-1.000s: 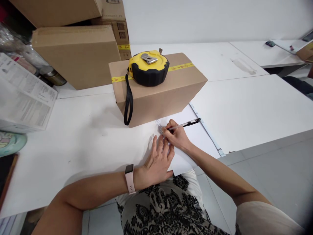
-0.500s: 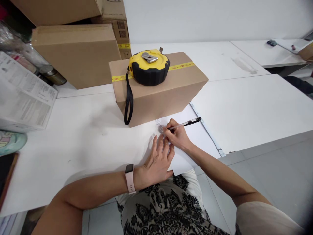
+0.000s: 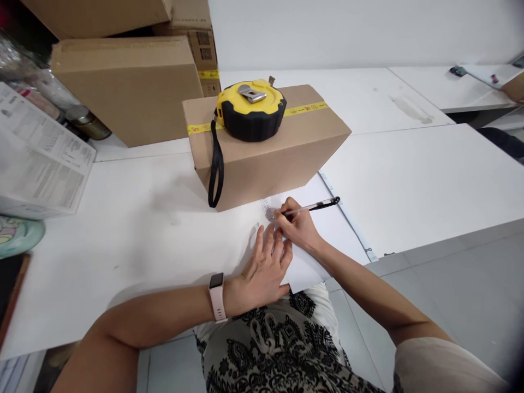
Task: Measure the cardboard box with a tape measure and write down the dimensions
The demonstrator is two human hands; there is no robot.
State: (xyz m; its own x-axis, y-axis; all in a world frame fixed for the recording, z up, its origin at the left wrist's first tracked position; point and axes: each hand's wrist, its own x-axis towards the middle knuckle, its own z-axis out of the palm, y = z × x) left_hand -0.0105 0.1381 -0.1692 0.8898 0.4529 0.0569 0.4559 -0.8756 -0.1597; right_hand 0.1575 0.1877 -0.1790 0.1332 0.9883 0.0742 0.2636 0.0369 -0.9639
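Observation:
My right hand [image 3: 298, 222] is closed around a pen [image 3: 323, 204] with a clear barrel and black cap end, its tip down at the left edge of a white sheet of paper [image 3: 331, 232]. Dark handwriting shows beside the fingers. My left hand [image 3: 264, 267] lies flat with fingers spread across the paper's left edge and the table, close below the right hand. Just beyond stands a brown cardboard box [image 3: 266, 174], covering the far part of the paper. A yellow and black tape measure [image 3: 251, 112] with a wrist strap rests on top of the box.
More cardboard boxes [image 3: 126, 90] are stacked at the back left. A white printed carton [image 3: 45, 158], a glass jar [image 3: 88, 121] and a pale green item [image 3: 20, 236] stand at the left. The white table [image 3: 429, 180] ends at a front edge above the tiled floor.
The pen's rear end has shifted slightly right as the right hand makes a small movement. The left hand stays in place, and the view has moved very slightly.

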